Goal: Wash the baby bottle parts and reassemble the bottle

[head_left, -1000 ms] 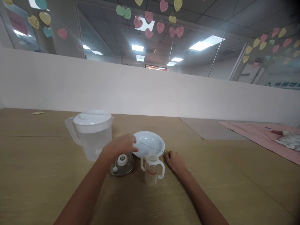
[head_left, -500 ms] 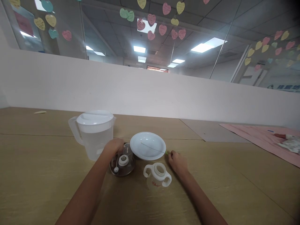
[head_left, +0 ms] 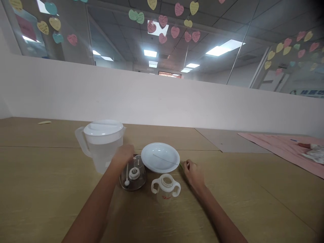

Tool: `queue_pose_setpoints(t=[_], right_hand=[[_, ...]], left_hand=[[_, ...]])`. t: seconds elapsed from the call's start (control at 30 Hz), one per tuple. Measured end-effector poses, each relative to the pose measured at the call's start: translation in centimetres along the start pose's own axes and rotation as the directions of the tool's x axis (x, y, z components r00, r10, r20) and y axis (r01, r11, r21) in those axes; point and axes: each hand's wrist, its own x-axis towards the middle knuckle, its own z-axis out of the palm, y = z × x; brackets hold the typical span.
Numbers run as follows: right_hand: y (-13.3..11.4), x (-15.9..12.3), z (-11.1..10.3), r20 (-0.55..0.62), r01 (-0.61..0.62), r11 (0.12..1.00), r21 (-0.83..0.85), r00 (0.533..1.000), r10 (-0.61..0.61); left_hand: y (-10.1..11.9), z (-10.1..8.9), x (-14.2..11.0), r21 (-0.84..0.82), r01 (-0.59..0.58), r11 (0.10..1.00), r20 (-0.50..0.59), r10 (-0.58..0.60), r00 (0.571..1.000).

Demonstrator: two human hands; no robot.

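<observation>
My left hand (head_left: 123,155) rests curled over the far edge of a clear dome-shaped cap (head_left: 133,176) that lies on the table and holds small white parts and a straw. Just behind it stands a white water jug (head_left: 102,144) with a lid. My right hand (head_left: 192,172) lies on the table with its fingers pinched on the green end of a thin brush (head_left: 167,160) that lies across a white plate (head_left: 160,157). An open two-handled baby bottle (head_left: 165,190) stands between my forearms.
The wooden table (head_left: 50,189) runs back to a white partition wall. A pink cloth (head_left: 286,148) with a small packet on it lies at the far right. A yellow paper scrap (head_left: 44,122) sits far left.
My left hand drew back from above the plate to the clear cap. The baby bottle tipped toward me and now stands with its open mouth showing. My right hand stayed put.
</observation>
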Motion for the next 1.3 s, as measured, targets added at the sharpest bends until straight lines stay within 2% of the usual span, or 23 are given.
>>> queue_pose_setpoints(t=[0.07,0.23,0.4,0.53,0.7,0.8,0.93,1.0,1.1,1.2,1.3], right_hand=[[-0.2,-0.2,0.0,-0.044,0.059,0.994,0.093,0.998,-0.055],[-1.4,-0.6,0.0,-0.044,0.190,0.953,0.234,0.982,-0.185],[-2.7,-0.4,-1.0,-0.003,0.256,0.945,0.204,0.965,-0.261],[-3.2,-0.6,-1.9,0.073,0.265,0.947,0.181,0.957,-0.282],[-3.8,0.0,-2.6,0.113,0.267,0.923,0.277,0.945,-0.307],[-4.9,1.3,-2.6,0.077,0.264,0.902,0.341,0.949,-0.306],[-6.8,3.5,-2.5,-0.027,0.267,0.858,0.439,0.958,-0.285],[-7.7,4.6,-2.4,-0.079,0.253,0.816,0.520,0.965,-0.249],[-8.9,5.8,-1.9,-0.037,0.156,0.691,0.706,0.982,-0.184],[-9.9,6.4,-0.6,0.051,0.089,0.610,0.787,0.977,-0.207],[-10.2,6.8,0.6,0.096,0.077,0.586,0.806,0.961,-0.258]], left_hand=[[0.3,-1.2,-0.7,0.036,-0.018,0.999,-0.034,0.019,0.999],[1.1,-3.3,-2.5,0.062,-0.119,0.991,-0.166,0.127,0.978],[1.7,-4.1,-3.0,0.031,-0.266,0.964,-0.373,0.258,0.891],[2.1,-4.1,-2.9,-0.047,-0.280,0.959,-0.408,0.238,0.881],[2.1,-3.4,-2.3,-0.093,-0.305,0.948,-0.403,0.244,0.882],[2.0,-2.7,-1.6,-0.102,-0.337,0.936,-0.425,0.266,0.865],[1.9,-2.1,-0.9,-0.149,-0.424,0.894,-0.507,0.299,0.809],[2.0,-1.9,-0.6,-0.219,-0.491,0.843,-0.538,0.315,0.782],[2.4,-1.5,0.1,-0.428,-0.596,0.679,-0.556,0.322,0.766],[2.6,-0.9,1.0,-0.655,-0.587,0.476,-0.506,0.300,0.809],[2.7,-0.2,1.9,-0.770,-0.518,0.374,-0.430,0.297,0.853]])
